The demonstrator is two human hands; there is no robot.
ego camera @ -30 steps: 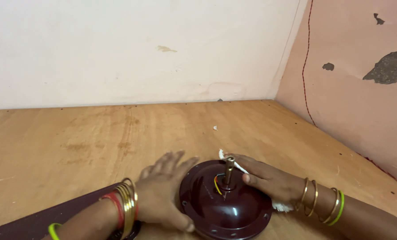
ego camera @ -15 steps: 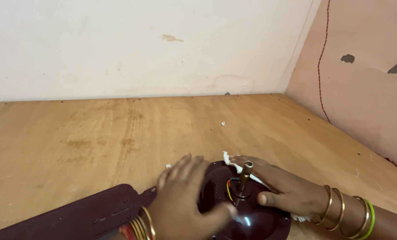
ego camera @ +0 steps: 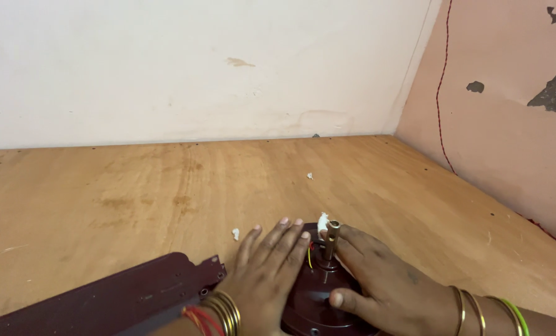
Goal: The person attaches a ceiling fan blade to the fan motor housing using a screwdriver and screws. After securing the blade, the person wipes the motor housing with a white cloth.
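Left hand (ego camera: 267,274) and right hand (ego camera: 377,286) pressing flat, fingers spread, gripping nothing, on the dark maroon fan motor dome (ego camera: 318,298) at the wooden worktop's (ego camera: 135,193) near edge, risking slipping off its curve or snagging the upright brass shaft (ego camera: 331,239).

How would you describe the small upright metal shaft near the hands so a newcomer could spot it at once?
On the plywood floor, near the bottom edge, both hands rest on a dark maroon domed housing. From its top rises a short brass-coloured metal shaft, between the left hand and right hand. It is the only upright, shiny piece there.
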